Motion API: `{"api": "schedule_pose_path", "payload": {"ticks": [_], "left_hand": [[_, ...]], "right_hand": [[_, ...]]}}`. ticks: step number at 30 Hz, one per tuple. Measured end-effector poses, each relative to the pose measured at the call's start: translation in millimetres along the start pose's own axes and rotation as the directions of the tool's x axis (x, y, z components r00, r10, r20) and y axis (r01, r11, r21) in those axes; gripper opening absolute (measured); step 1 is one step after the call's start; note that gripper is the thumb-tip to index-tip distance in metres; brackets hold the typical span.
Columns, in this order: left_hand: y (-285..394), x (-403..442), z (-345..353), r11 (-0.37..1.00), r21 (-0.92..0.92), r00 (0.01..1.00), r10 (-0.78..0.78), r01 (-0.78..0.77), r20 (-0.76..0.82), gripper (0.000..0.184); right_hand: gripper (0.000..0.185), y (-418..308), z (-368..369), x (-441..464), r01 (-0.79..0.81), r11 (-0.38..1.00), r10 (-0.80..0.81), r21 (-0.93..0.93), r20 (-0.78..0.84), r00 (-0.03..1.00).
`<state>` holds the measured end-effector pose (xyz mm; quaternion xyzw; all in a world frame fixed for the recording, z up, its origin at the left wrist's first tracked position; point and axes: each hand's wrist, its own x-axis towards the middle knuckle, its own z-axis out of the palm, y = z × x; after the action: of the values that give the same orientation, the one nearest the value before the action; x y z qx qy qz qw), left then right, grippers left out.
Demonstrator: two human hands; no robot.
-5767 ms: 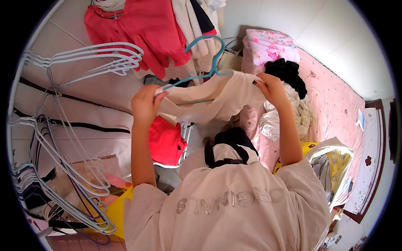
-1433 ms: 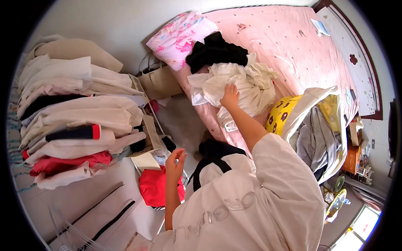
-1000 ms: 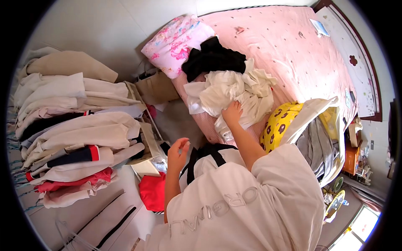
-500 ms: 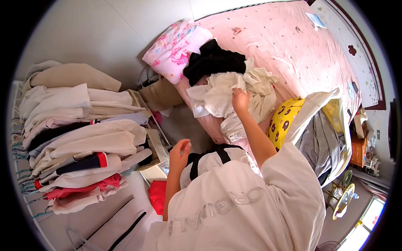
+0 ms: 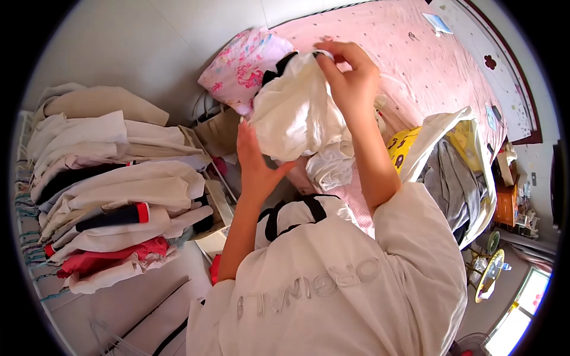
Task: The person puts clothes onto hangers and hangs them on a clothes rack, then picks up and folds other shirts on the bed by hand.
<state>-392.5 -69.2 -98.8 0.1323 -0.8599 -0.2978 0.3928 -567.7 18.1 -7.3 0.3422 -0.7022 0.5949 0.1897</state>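
My right hand [image 5: 353, 77] pinches the upper edge of a white garment [image 5: 297, 113], which hangs down raised above the bed; its exact kind does not show. To the left of the cloth, my left hand [image 5: 254, 163] is open, thumb spread from the upright fingers, close to the garment's lower left edge; whether it touches is unclear. Below the raised cloth lies another crumpled white piece [image 5: 329, 168] on the pink bed sheet [image 5: 404, 74]. A black garment [image 5: 272, 76] is mostly hidden behind the held one.
A floral pillow [image 5: 240, 68] lies at the bed's corner. On the left stands a rack with several hanging clothes [image 5: 130, 190]. To the right, a white-rimmed bag [image 5: 454, 184] holds grey clothing, beside yellow patterned cloth [image 5: 402, 145]. A brown box [image 5: 218, 132] sits between rack and bed.
My right hand has lifted the white garment off the pile, up and away from the bed. My left hand has risen toward the cloth. The black garment is now largely covered.
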Motion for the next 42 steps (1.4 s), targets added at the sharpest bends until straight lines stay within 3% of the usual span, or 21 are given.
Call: {"api": "schedule_pose_path", "payload": {"ticks": [1,4,5,7,8,13,15,17,21,24,25,27,28,29,30,33,36,37,40,41,42], "left_hand": [[0,6,5,0.997,-0.014,0.995,0.082,-0.082,-0.050,0.072],[-21,20,4,0.994,0.076,0.993,0.075,-0.082,0.095,0.056],[-25,25,-3,0.997,0.045,0.990,0.063,-0.069,0.129,0.039],[-33,26,-11,0.979,-0.154,0.991,-0.137,0.133,-0.010,0.030],[-36,27,-16,0.940,-0.260,0.968,-0.243,0.219,-0.064,0.026],[-66,22,-58,0.902,-0.041,0.897,-0.431,0.429,-0.098,0.022],[-73,13,-67,0.894,0.036,0.887,-0.437,0.447,-0.149,0.022],[-72,7,-80,0.863,0.155,0.876,-0.464,0.481,-0.133,0.022],[-76,-8,-105,0.837,0.233,0.861,-0.508,0.496,-0.005,0.022],[-74,-24,-117,0.843,0.269,0.870,-0.492,0.465,0.040,0.020],[-73,-28,-123,0.817,0.272,0.837,-0.543,0.509,0.067,0.023],[-69,-35,-135,0.754,0.282,0.760,-0.640,0.593,0.114,0.030],[-63,-39,-140,0.757,0.415,0.823,-0.567,0.505,0.034,0.037],[-55,-42,-143,0.728,0.545,0.877,-0.480,0.416,-0.029,0.044],[-48,-42,-144,0.670,0.667,0.923,-0.378,0.326,-0.071,0.052],[-12,-28,-134,0.787,0.597,0.982,-0.188,0.155,-0.007,0.068],[-26,-24,-123,0.877,0.474,0.993,-0.109,0.080,0.035,0.064],[-30,-21,-126,0.929,0.350,0.986,-0.154,0.124,0.057,0.047],[-36,-25,-133,0.883,0.098,0.854,-0.469,0.459,0.224,0.026],[-37,-27,-135,0.895,0.115,0.875,-0.446,0.431,0.191,0.021],[-35,-32,-137,0.906,0.133,0.894,-0.420,0.402,0.159,0.017]], "right_hand": [[0.015,-8,4,3,-0.023,0.998,0.021,0.058,0.032,0.999],[0.015,-13,17,3,-0.109,0.973,0.067,0.202,0.208,0.976],[0.016,-10,22,1,-0.152,0.962,0.089,0.225,0.269,0.959],[0.030,11,30,-6,-0.274,0.933,0.157,0.234,0.421,0.894],[0.035,23,31,-16,-0.286,0.925,0.175,0.252,0.388,0.905],[0.061,122,45,-124,-0.454,0.845,0.381,0.282,0.278,0.882],[0.074,127,50,-187,-0.546,0.830,0.539,-0.114,0.418,0.732],[0.085,102,65,-236,-0.758,0.653,0.614,-0.019,0.599,0.514],[0.086,59,81,-222,-0.335,0.941,0.232,0.042,0.640,0.733],[0.075,58,101,-200,-0.141,0.969,-0.034,0.203,0.675,0.737],[0.052,61,113,-196,-0.155,0.930,-0.122,0.334,0.676,0.727],[0.039,51,116,-179,-0.280,0.933,-0.019,0.225,0.809,0.588],[0.033,39,116,-166,-0.331,0.930,0.030,0.161,0.862,0.505],[0.023,31,121,-160,-0.340,0.917,0.032,0.210,0.809,0.586],[0.023,19,125,-150,-0.333,0.917,0.021,0.218,0.809,0.587],[0.022,-14,134,-129,-0.366,0.900,0.014,0.238,0.822,0.569],[0.022,-47,128,-111,-0.400,0.869,-0.131,0.291,0.916,0.380],[0.023,-54,124,-103,-0.312,0.900,-0.208,0.303,0.930,0.303],[0.027,-38,120,-102,-0.662,0.643,-0.212,0.384,0.920,0.328],[0.030,-30,114,-95,-0.773,0.518,-0.216,0.366,0.930,0.296],[0.034,-15,113,-89,-0.760,0.533,-0.193,0.371,0.928,0.318]]}}
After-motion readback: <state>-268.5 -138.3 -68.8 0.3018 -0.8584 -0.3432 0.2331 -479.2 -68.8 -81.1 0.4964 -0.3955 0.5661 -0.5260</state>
